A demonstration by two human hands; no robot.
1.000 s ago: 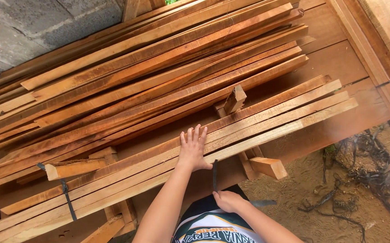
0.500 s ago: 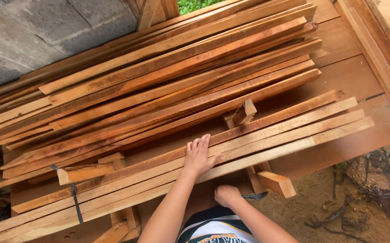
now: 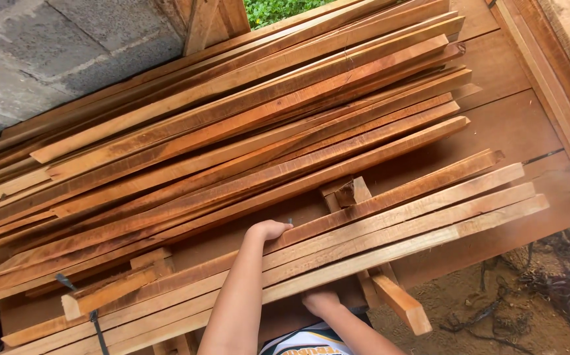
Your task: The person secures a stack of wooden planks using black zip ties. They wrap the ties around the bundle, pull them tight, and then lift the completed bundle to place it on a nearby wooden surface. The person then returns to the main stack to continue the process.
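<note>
Starting at the left edge, a grey block wall rises behind a wide wooden surface loaded with long reddish boards. A big loose pile of boards runs slantwise from the lower left up toward the upper right, its pieces overlapping at slightly different angles. Low on the left, a short wooden block lies on the near boards, with a dark strap running down beside it.

Nearer the person, a flat row of paler boards lies side by side, also slanting up to the right, its right ends jutting past the surface's edge. The left hand reaches up from the bottom of the view and curls its fingers over the far edge of this row, closed around the edge of the boards. Just to the right and lower, the right hand sits under the near edge of the same row, fingers tucked beneath the closest board and mostly hidden, so it seems to grip from below, though its hold cannot be fully seen.

Right of the hands, a small wooden offcut rests between the pile and the row, and a support piece pokes out from under the row. Farther right lies bare earth with roots and twigs.
</note>
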